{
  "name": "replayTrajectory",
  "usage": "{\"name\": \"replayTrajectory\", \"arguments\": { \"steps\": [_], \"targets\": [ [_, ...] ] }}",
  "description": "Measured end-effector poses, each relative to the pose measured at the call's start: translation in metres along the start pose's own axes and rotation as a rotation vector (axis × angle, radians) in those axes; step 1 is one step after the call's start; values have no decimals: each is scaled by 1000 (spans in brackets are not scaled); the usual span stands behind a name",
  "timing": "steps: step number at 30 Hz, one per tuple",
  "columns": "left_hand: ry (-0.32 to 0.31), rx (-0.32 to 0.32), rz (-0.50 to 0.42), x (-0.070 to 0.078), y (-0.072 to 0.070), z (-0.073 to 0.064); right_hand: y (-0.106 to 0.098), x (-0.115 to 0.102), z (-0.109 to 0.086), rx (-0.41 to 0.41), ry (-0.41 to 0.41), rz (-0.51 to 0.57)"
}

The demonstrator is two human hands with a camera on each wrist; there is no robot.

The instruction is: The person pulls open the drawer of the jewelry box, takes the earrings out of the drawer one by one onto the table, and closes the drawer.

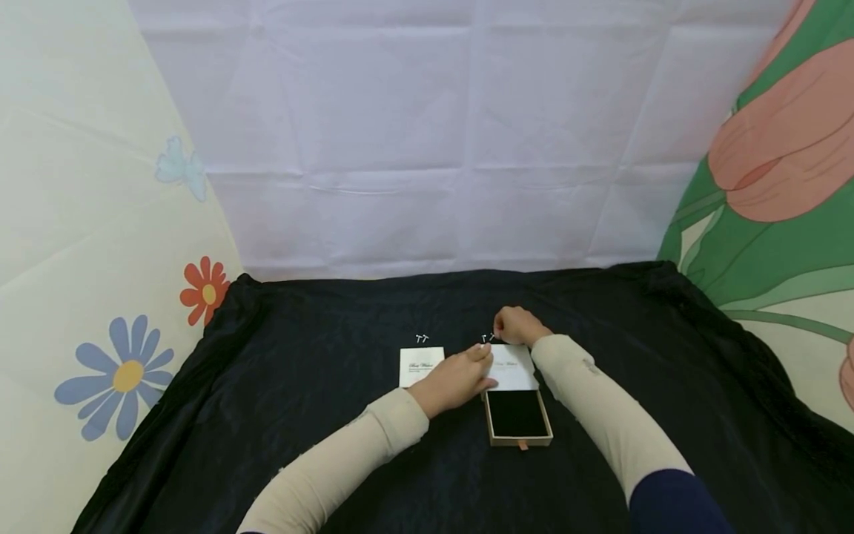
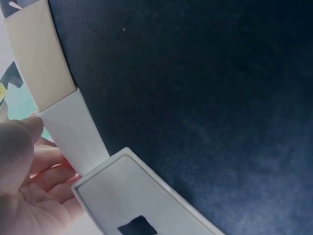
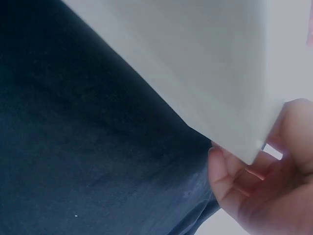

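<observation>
My left hand [image 1: 454, 380] grips the left side of a white box sleeve [image 1: 512, 368], index finger near its far edge and thumb near its front edge. A drawer [image 1: 492, 423] with tan sides and a black inside sticks out of the sleeve toward me. Just beyond the sleeve's far edge, my right hand [image 1: 520, 325] has its fingers bent, fingertips beside two tiny white T-shaped pieces [image 1: 488, 337]. In the right wrist view its fingers surround the sleeve's corner [image 3: 249, 152]; I cannot tell whether they pinch a piece.
A second white box [image 1: 420, 363] with dark lettering lies left of the first, partly behind my left hand. Two more white T-shaped pieces [image 1: 422, 338] lie beyond it. A dark cloth [image 1: 320, 356] covers the table, and a white sheet [image 1: 427, 148] hangs behind.
</observation>
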State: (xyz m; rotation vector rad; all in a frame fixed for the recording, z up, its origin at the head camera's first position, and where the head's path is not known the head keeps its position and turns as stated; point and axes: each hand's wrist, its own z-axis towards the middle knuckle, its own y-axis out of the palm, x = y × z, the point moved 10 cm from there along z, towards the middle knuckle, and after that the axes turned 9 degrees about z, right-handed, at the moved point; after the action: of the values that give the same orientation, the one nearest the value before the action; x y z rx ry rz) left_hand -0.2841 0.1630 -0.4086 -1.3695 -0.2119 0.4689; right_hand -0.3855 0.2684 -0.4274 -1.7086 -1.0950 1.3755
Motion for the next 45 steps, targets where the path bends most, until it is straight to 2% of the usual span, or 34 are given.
{"name": "replayTrajectory", "arguments": {
  "steps": [11, 19, 22, 25, 28, 31, 35, 41, 43, 45],
  "targets": [
    [11, 4, 50, 4, -4, -1, -3, 0, -3, 38, -38, 34],
    [51, 69, 136, 7, -14, -3, -13, -3, -14, 68, -111, 33],
    [53, 69, 147, 7, -15, -3, -20, 5, -23, 123, -66, 58],
    [46, 42, 131, 7, -12, -2, -30, 14, -37, 214, -14, 100],
    [16, 23, 113, 4, -10, 0, -41, 18, -55, 307, -18, 129],
    [-20, 22, 85, -1, -11, 2, -46, 15, -75, 366, -54, 126],
    [-20, 45, 13, -2, -14, 0, -42, 4, -101, 356, -132, 119],
    [29, 136, -124, -3, -34, -12, -35, -32, -132, 284, -412, 178],
    [23, 134, -132, -9, -41, -19, -36, -42, -142, 271, -492, 188],
    [4, 125, -120, -19, -46, -28, -38, -48, -150, 259, -531, 179]
  ]
}}
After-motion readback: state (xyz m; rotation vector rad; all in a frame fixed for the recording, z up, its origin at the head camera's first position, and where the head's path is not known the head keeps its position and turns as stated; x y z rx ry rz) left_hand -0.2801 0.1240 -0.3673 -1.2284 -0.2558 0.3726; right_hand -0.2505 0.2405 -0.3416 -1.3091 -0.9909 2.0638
